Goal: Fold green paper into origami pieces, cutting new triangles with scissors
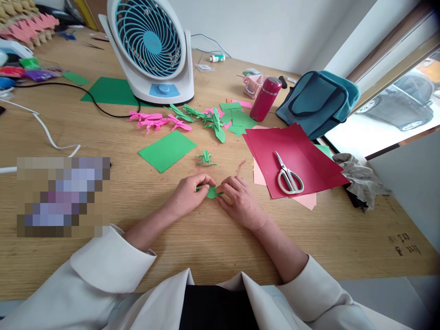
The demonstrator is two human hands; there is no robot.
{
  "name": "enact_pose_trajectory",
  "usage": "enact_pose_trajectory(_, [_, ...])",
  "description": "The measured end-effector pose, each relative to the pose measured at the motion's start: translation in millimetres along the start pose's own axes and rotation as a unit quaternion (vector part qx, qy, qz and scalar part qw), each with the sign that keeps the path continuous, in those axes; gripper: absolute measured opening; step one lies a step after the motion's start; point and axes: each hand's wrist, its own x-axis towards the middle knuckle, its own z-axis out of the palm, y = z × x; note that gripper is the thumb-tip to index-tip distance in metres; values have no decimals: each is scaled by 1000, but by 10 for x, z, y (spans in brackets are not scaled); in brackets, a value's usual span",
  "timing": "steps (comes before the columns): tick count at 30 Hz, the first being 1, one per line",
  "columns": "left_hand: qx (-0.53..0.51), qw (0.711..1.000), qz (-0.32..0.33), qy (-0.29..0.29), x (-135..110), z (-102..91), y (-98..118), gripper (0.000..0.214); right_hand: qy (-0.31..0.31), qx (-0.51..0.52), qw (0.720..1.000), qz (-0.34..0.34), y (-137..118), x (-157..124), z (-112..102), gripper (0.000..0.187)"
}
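the left hand [193, 193] and right hand [239, 200] pinch a small green paper piece [213, 192] between them, at the bench [347, 238] near a green folded figure [205, 157], where an uneven tug from either side could tear or crumple it.

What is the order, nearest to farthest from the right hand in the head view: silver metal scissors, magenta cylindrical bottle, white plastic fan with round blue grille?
1. Scissors: right, on dark red paper.
2. Bottle: beyond, slightly right.
3. Fan: far left.
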Motion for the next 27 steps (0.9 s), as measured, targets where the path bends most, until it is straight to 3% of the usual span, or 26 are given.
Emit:
enact_pose_trajectory(10, [81, 996, 7, -47, -45, -36, 49, 20, -50, 17, 998, -20, 23, -12, 62, 3])
enact_pose_trajectory(14, [161, 983, 63, -54, -76, -11, 28, 21, -62, 23, 998, -19, 22, -6, 71, 4])
enact_pose_trajectory(18, [220, 967, 126, -14, -103, 3, -11, 19, -68, 8, 997, -25, 12, -5, 65, 6])
enact_pose_trajectory(22, [228, 958, 174, 1, -155, -24, -38, 20, -70, -17, 997, -37, 16, -11, 62, 12])
enact_pose_trajectory(27, [200, 958, 200, -40, -273, -66, -69, 18, -70, -43, 995, -49, 23, -24, 62, 18])
